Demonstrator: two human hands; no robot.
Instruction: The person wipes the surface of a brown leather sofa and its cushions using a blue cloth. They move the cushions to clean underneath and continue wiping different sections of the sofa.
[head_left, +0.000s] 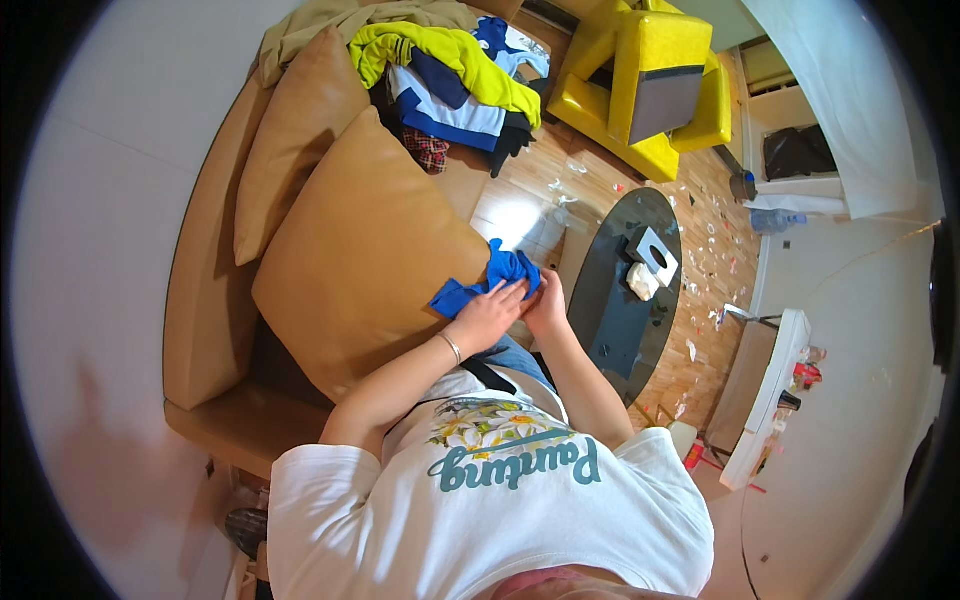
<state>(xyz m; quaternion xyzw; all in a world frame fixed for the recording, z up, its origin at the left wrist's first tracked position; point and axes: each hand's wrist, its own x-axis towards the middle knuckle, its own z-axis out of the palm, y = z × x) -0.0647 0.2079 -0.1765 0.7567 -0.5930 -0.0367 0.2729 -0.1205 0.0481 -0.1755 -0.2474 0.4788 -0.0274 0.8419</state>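
The left side is filled by a plain white wall [100,250], on which a soft shadow [105,450] is cast; in front of it a tan leather-look sofa [205,320] is set; the floor [705,265] is laid in light wood-toned planks and is littered with small pale scraps [692,350]; an oval coffee table [610,315] is topped with dark glass; beyond it, a yellow armchair [655,45] is seen, its colour broken by a grey panel [665,105]; at the upper right a translucent white sheet [830,90] is hung; near the pale right-hand wall [850,400] a narrow white table [770,395] is placed; a bright glare [515,222] is reflected by the planks beside the sofa.
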